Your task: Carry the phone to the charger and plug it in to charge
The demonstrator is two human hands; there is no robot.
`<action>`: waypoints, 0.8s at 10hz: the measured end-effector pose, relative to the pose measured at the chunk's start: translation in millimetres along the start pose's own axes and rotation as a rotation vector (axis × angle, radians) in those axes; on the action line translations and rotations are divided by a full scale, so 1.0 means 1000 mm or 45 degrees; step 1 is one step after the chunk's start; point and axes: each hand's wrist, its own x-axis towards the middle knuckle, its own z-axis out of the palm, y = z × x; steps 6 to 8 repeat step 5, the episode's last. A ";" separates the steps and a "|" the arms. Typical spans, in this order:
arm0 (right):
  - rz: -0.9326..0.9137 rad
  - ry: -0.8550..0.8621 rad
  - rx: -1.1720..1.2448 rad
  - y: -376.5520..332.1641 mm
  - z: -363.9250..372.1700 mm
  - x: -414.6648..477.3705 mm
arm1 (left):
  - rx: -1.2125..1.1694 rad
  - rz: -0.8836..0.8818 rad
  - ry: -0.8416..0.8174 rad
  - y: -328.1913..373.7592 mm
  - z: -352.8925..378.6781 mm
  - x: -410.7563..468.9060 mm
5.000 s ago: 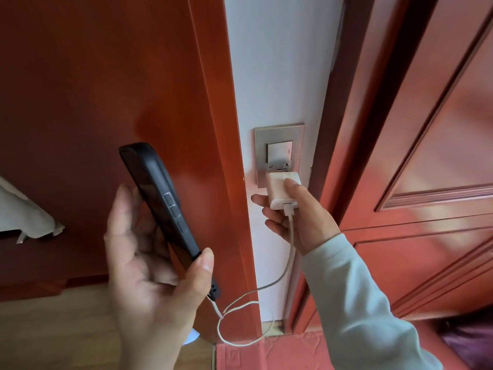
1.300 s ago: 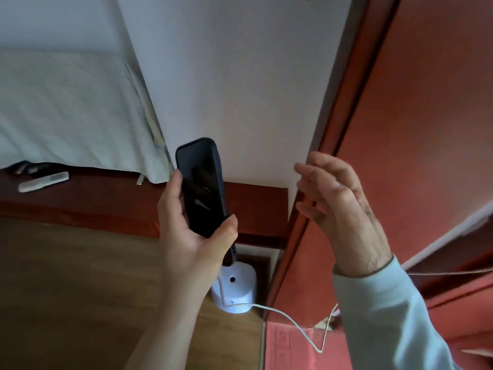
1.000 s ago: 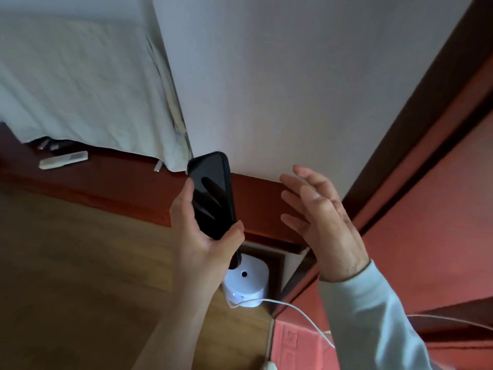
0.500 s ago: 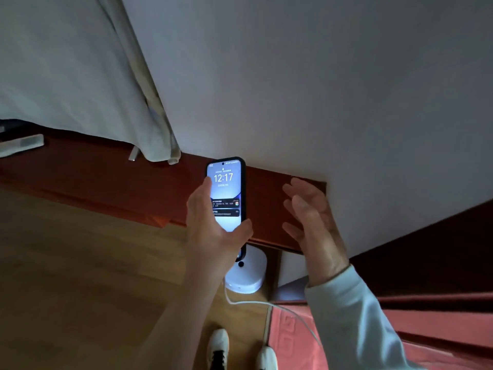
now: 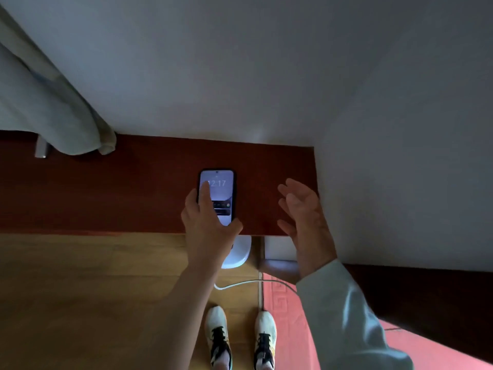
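Two hands in view, seen from above. Left hand [image 5: 206,231] grips the phone [image 5: 217,194] from below and from the sides, thumb lying over the left part of the lit screen, fingers wrapped at the right edge near the bottom. Phone is upright in frame, screen facing the camera, lock screen showing 12:17. It sits over the dark red wooden shelf [image 5: 133,188]; cannot tell whether it rests on the wood or is held just above it. Right hand [image 5: 301,209] is empty, fingers spread and slightly curled, hovering just beside the phone at the right end of the shelf, not touching it. Pale sleeve [image 5: 344,311] covers the right forearm; left forearm is bare. White cable [image 5: 248,283] runs from under the left wrist across the floor toward the right sleeve; its joint with the phone is hidden by the hand. A white rounded device [image 5: 240,252] sits on the wooden floor [image 5: 93,289] below the shelf edge, partly hidden by the left hand. Red mat [image 5: 285,316] lies to the right. White sneakers [image 5: 240,335] at bottom centre. Light fabric [image 5: 48,116] hangs at upper left, white wall [image 5: 266,62] behind.
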 end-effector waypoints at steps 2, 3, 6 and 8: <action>0.064 0.037 -0.030 0.011 -0.004 0.019 | 0.143 0.049 0.065 -0.011 0.026 0.013; 0.039 0.040 -0.031 0.014 -0.003 0.020 | 0.167 0.046 0.087 -0.012 0.032 0.016; -0.018 0.060 -0.007 0.009 0.001 0.014 | 0.099 0.080 0.008 -0.008 0.024 0.020; -0.018 0.060 -0.007 0.009 0.001 0.014 | 0.099 0.080 0.008 -0.008 0.024 0.020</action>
